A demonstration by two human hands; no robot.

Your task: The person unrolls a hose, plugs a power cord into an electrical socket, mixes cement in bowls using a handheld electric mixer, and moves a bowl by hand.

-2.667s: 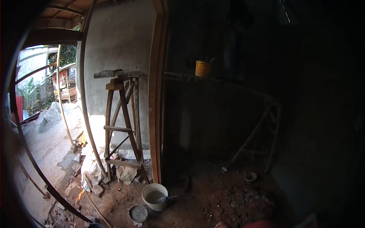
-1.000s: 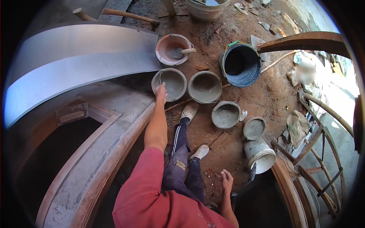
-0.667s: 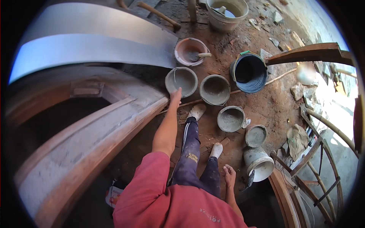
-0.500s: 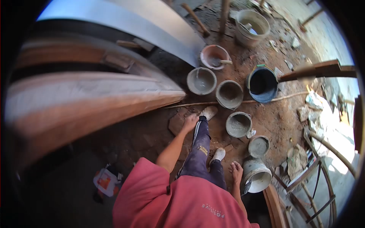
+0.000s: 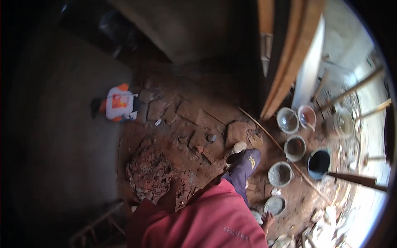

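My left hand [image 5: 176, 184] is dim and blurred over the reddish soil heap [image 5: 147, 175]; its fingers cannot be made out. At the lower right, my right hand [image 5: 268, 220] has its fingers slightly apart and holds nothing. It is just below a small bucket of grey mix [image 5: 274, 205]. Further up stand a grey-filled bucket [image 5: 280, 174], another grey bucket [image 5: 295, 148], a pale-rimmed bucket [image 5: 287, 120] and a reddish bucket [image 5: 307, 116] with a handle sticking out. A dark blue bucket [image 5: 319, 163] is to their right.
A thin pole [image 5: 271, 134] crosses the dirt floor beside the buckets. A wooden frame post [image 5: 285, 70] rises at the top. A white and orange bag [image 5: 120, 103] lies at left. A large pale bucket [image 5: 342, 124] stands near leaning poles at right.
The view has swung left, so the buckets now appear at the right. My left hand has left the bucket rim area and moved past my leg to the soil heap side.
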